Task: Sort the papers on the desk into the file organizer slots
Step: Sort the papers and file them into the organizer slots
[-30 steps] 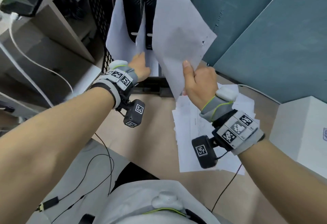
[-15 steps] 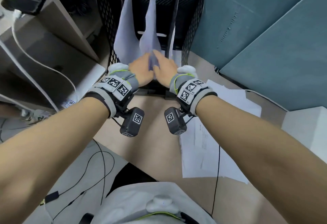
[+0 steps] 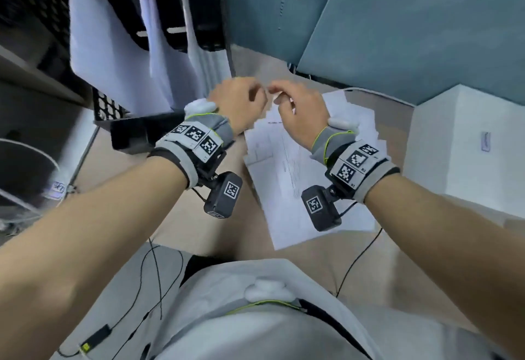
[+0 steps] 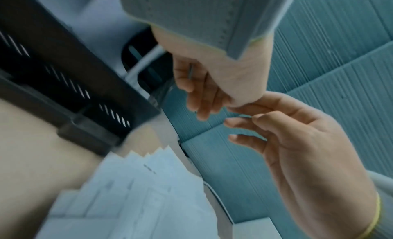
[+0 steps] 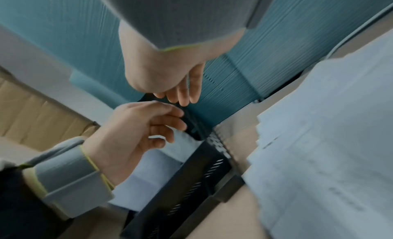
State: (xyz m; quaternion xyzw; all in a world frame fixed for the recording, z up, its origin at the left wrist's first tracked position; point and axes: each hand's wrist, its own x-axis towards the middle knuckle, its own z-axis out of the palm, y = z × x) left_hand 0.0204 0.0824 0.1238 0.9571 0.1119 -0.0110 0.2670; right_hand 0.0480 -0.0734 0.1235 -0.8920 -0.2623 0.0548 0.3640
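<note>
Fingers point(image 4: 240, 123) on both hands hang loose and hold nothing. I think it's time for the next sheet: reach to the paper pile point(image 3: 298, 183), then the organizer point(image 3: 199, 32).

Organizer point(image 3: 159, 135): open desk point(image 3: 176, 217) in front; paper stack point(image 3: 287, 183) just right; blue partition point(image 3: 397, 24) close behind; white box point(image 3: 466, 143) far right.
</note>
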